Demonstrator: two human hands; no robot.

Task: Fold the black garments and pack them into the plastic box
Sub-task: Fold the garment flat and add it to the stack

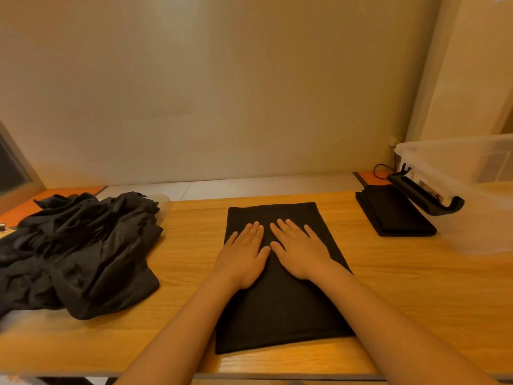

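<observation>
1. Pressing flat on the half-folded garment (280, 298) at the centre of the frame, the left hand (244, 252) and the right hand (298, 250) lie side by side, palms down, fingers spread and gripping nothing.

2. That garment is a long dark rectangle on the wooden table (416, 287). Its long axis runs from the bottom edge of the table up toward the wall, and both hands rest on its upper half, thumbs nearly touching at its midline.

3. By my reading the step in hand is smoothing, with a further fold still to come. A cross fold would bring the near end up over the far end, along that long axis.

4. The plastic box (472, 190) stands at the right of the frame, well apart from the hands, and the right hand is the nearer one to it. A black latch handle (424, 194) shows on its near side.

5. A folded black stack (394, 211) lies on the table just beside the box, not inside it.

6. A crumpled heap of black garments (75, 251) waits at the left of the frame, nearer the left hand and still unfolded.
</observation>
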